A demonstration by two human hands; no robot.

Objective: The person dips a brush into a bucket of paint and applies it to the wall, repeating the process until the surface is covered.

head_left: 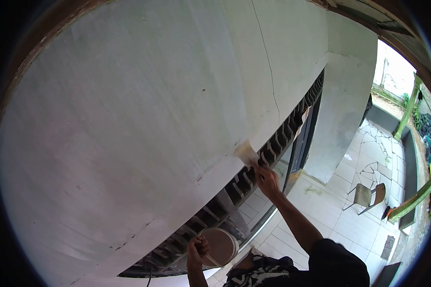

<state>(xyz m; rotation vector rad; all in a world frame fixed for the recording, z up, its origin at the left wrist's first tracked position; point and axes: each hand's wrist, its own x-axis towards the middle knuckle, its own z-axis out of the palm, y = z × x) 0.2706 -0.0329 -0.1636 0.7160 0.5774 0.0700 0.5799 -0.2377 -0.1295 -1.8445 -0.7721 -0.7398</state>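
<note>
My right hand [267,181] is closed round the handle of a wide, pale-bristled paintbrush [245,152]. The bristles lie against the whitish wall [143,110], just above a row of dark slatted vents [239,185]. Lower down, my left hand [198,249] is closed at the near side of a round bucket [221,244], gripping its thin handle. Greyish-brown shows inside the bucket; what it contains I cannot make out. The wall has a long thin crack [268,57] and streaky, uneven patches.
Far below is a tiled floor [316,203] with a chair [364,195] on it. Under the vents runs a dark window or door frame [307,136]. A slanting green post [414,197] and a low dark wall [407,174] border the floor at right.
</note>
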